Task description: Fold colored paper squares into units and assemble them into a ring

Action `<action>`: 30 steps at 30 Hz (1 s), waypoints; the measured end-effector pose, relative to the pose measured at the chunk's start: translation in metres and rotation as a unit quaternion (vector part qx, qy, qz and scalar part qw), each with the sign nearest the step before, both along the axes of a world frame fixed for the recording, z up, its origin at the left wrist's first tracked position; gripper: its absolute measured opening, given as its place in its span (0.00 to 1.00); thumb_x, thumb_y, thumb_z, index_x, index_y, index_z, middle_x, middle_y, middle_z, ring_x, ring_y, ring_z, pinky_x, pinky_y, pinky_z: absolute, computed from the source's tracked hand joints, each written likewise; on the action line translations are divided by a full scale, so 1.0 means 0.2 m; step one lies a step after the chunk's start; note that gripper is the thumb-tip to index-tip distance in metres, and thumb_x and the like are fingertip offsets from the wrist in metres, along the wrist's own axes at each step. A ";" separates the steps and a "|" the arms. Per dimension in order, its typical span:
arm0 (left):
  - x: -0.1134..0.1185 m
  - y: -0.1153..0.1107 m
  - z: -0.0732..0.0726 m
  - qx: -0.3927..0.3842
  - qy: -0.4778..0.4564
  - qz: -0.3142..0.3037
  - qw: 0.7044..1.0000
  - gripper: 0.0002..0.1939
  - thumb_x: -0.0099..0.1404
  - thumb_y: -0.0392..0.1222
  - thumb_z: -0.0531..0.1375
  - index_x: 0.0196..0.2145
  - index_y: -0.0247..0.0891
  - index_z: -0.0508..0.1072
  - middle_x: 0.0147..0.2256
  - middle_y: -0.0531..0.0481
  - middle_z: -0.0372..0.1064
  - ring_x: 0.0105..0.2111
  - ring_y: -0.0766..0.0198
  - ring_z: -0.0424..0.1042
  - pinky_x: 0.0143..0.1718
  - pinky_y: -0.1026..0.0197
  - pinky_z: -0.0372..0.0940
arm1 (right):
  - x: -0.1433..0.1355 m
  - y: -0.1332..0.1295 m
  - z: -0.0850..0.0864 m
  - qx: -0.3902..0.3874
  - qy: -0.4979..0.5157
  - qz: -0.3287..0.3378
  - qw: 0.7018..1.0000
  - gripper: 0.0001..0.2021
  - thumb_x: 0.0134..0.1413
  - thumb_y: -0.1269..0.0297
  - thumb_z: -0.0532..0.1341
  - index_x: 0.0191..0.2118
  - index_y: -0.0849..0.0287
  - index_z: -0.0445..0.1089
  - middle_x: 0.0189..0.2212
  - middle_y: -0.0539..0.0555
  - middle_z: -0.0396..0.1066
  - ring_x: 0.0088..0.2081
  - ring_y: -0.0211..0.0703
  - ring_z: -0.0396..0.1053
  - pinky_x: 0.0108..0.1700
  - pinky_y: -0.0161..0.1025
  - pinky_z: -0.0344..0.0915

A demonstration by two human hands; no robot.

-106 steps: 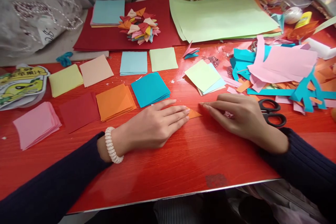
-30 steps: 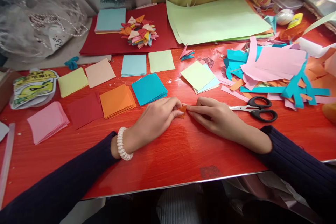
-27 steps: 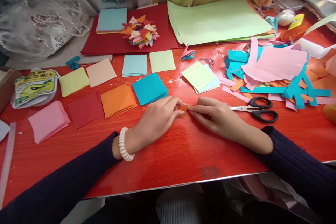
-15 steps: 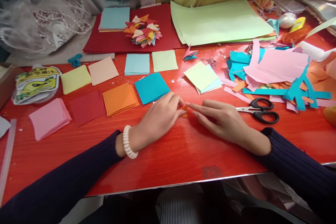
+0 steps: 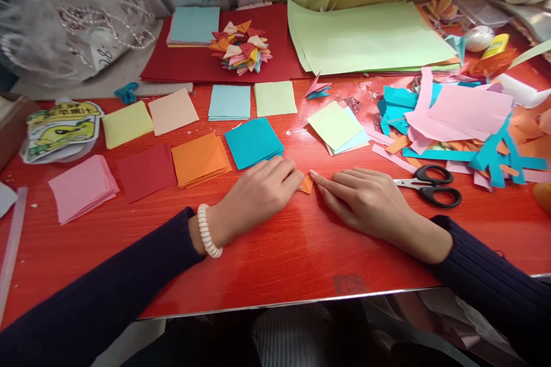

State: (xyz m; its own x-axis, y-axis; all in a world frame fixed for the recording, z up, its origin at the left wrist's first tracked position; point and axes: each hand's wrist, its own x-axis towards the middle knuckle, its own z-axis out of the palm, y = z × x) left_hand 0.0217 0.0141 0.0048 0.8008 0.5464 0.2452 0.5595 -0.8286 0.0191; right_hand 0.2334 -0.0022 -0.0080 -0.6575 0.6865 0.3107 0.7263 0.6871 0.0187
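A small folded piece of orange paper (image 5: 306,184) lies on the red table between my hands, its left part hidden by fingers. My left hand (image 5: 262,192), with a white coil band (image 5: 209,231) at the wrist, is closed over that left end. From the other side, my right hand (image 5: 365,198) lies low over the table, fingers stretched out, the index fingertip at the paper's right edge. Behind my left hand sit a teal paper stack (image 5: 253,142) and an orange paper stack (image 5: 200,159). Black-handled scissors (image 5: 434,185) lie just right of my right hand.
More square stacks spread leftward, including red (image 5: 146,172) and pink (image 5: 82,189). A multicoloured folded-paper ring (image 5: 241,49) stands at the back near large green sheets (image 5: 370,37). Paper scraps (image 5: 465,112) pile up at the right. The table's front edge (image 5: 275,306) runs below my hands.
More of the orange paper shows now, as my left fingers have drawn a little off it. My right index finger has shifted to the paper's right edge. The view has moved slightly.
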 end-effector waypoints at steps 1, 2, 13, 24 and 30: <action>-0.03 0.00 0.00 0.032 0.015 -0.037 0.999 0.12 0.69 0.34 0.45 0.39 0.30 0.67 0.35 0.45 0.67 0.36 0.60 0.65 0.36 0.59 0.60 | 0.01 0.00 0.00 -0.007 0.001 -0.004 1.000 0.13 0.58 0.66 0.53 0.43 0.62 0.72 0.17 0.48 0.63 0.21 0.36 0.58 0.26 0.37 0.49; -0.05 0.01 0.00 0.057 0.031 -0.059 0.996 0.12 0.69 0.32 0.45 0.42 0.30 0.67 0.36 0.45 0.67 0.37 0.60 0.65 0.36 0.59 0.60 | 0.01 0.00 -0.01 -0.012 0.002 -0.006 1.000 0.13 0.58 0.66 0.53 0.44 0.61 0.71 0.18 0.48 0.64 0.22 0.36 0.58 0.26 0.37 0.50; -0.09 0.03 -0.05 0.055 0.018 -0.073 0.996 0.10 0.67 0.34 0.49 0.43 0.32 0.67 0.38 0.46 0.68 0.40 0.60 0.66 0.36 0.58 0.61 | 0.01 -0.01 0.00 -0.022 0.006 0.029 0.999 0.14 0.59 0.66 0.53 0.47 0.59 0.70 0.17 0.48 0.64 0.21 0.35 0.60 0.27 0.37 0.49; -0.10 0.03 -0.03 0.061 -0.002 -0.111 0.992 0.12 0.65 0.37 0.51 0.42 0.29 0.69 0.41 0.42 0.69 0.44 0.56 0.66 0.45 0.53 0.61 | 0.03 0.00 0.00 -0.134 0.053 0.006 0.990 0.15 0.60 0.66 0.51 0.48 0.59 0.69 0.23 0.51 0.72 0.24 0.37 0.68 0.28 0.36 0.54; -0.08 0.03 -0.06 0.036 -0.017 -0.066 0.997 0.12 0.67 0.41 0.50 0.40 0.32 0.68 0.39 0.44 0.69 0.42 0.58 0.66 0.43 0.56 0.60 | 0.03 0.00 0.01 -0.079 0.053 -0.006 0.995 0.15 0.60 0.67 0.50 0.44 0.62 0.72 0.21 0.51 0.72 0.22 0.37 0.67 0.26 0.36 0.54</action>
State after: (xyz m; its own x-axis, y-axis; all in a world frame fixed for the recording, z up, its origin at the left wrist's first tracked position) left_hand 0.0064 0.0200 -0.0072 0.8547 0.4174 0.3086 0.4461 -0.8946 -0.0258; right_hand 0.2399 -0.0030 -0.0057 -0.6187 0.7394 0.2656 0.7261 0.6673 -0.1662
